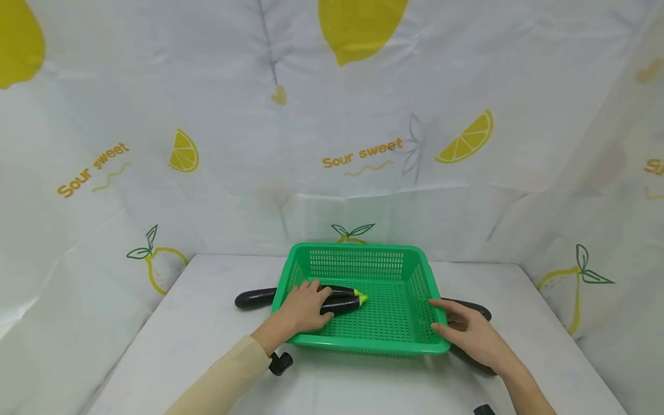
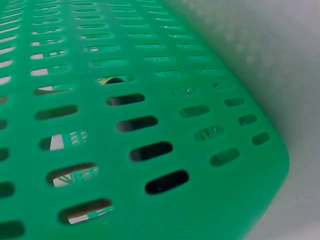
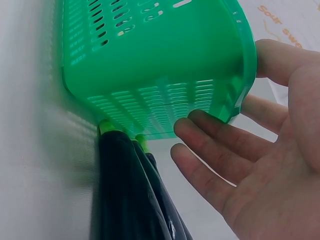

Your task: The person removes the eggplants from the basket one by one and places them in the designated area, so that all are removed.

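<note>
A green plastic basket (image 1: 363,346) with slotted walls stands on the white table. Inside it, toward the left, lie two dark purple eggplants (image 1: 339,304) with bright green stem ends pointing right. Reaching over the basket's left side, my left hand (image 1: 303,308) holds the nearer eggplant between thumb and forefinger; its palm hides their left ends. My right hand (image 1: 472,334) grips the right rim: thumb and forefinger hook over it, while other fingers (image 3: 215,145) stay outside, beneath the rim. The left wrist view shows mainly the slotted basket wall (image 2: 200,200), with dark shapes behind.
Outside the basket on the left lies another eggplant (image 1: 255,298). More eggplants (image 3: 127,190) lie beyond its right wall, stem ends close to it and partly covered by my right hand in the head view. A lemon-printed sheet (image 1: 233,190) hangs behind and around the table.
</note>
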The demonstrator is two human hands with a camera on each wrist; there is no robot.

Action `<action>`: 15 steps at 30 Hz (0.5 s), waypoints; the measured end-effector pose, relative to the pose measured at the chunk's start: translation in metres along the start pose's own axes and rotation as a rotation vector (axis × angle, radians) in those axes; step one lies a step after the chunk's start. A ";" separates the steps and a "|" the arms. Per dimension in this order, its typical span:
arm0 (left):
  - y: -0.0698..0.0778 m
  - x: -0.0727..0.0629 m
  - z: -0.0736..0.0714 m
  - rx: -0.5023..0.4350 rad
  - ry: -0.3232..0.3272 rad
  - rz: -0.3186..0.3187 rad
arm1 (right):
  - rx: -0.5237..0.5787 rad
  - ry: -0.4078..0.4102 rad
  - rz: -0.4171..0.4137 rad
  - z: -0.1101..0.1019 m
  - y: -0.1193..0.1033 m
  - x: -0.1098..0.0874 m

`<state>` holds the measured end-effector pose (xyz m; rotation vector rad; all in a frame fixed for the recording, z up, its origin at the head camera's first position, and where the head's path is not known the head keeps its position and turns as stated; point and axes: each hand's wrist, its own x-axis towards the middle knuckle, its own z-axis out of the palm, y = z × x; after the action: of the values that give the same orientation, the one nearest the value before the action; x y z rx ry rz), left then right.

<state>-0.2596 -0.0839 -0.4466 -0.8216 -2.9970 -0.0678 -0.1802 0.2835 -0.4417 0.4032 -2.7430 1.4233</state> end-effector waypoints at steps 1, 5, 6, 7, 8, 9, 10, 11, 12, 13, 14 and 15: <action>0.000 0.001 0.001 0.009 -0.012 0.001 | -0.002 0.000 -0.001 0.000 0.000 0.000; 0.001 0.003 0.003 0.017 -0.033 0.002 | -0.010 0.000 0.000 0.000 0.001 0.001; 0.001 0.003 0.003 0.019 -0.035 0.004 | -0.011 0.000 0.001 0.000 0.001 0.001; 0.001 0.003 0.003 0.020 -0.036 0.006 | -0.010 -0.001 0.002 0.000 0.001 0.001; 0.001 0.003 0.003 0.018 -0.039 0.008 | -0.010 -0.001 0.002 0.000 0.002 0.001; 0.001 0.003 0.003 0.016 -0.045 0.009 | -0.010 -0.001 0.002 0.000 0.002 0.001; 0.001 0.003 0.003 0.016 -0.054 0.010 | -0.008 -0.002 0.003 0.001 0.002 0.001; 0.001 0.004 0.004 0.017 -0.066 0.011 | -0.009 -0.001 0.003 0.001 0.002 0.001; 0.001 0.004 0.003 0.013 -0.078 0.010 | -0.008 -0.001 0.002 0.001 0.002 0.001; 0.001 0.004 0.003 0.007 -0.091 0.006 | -0.009 0.000 0.002 0.001 0.002 0.001; 0.001 0.005 0.003 0.000 -0.103 0.002 | -0.011 0.001 -0.001 0.001 0.002 0.001; 0.001 0.005 0.003 -0.006 -0.117 -0.003 | -0.014 0.002 -0.003 0.001 0.002 0.001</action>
<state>-0.2634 -0.0804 -0.4498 -0.8499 -3.1086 -0.0300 -0.1820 0.2837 -0.4434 0.4046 -2.7477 1.4028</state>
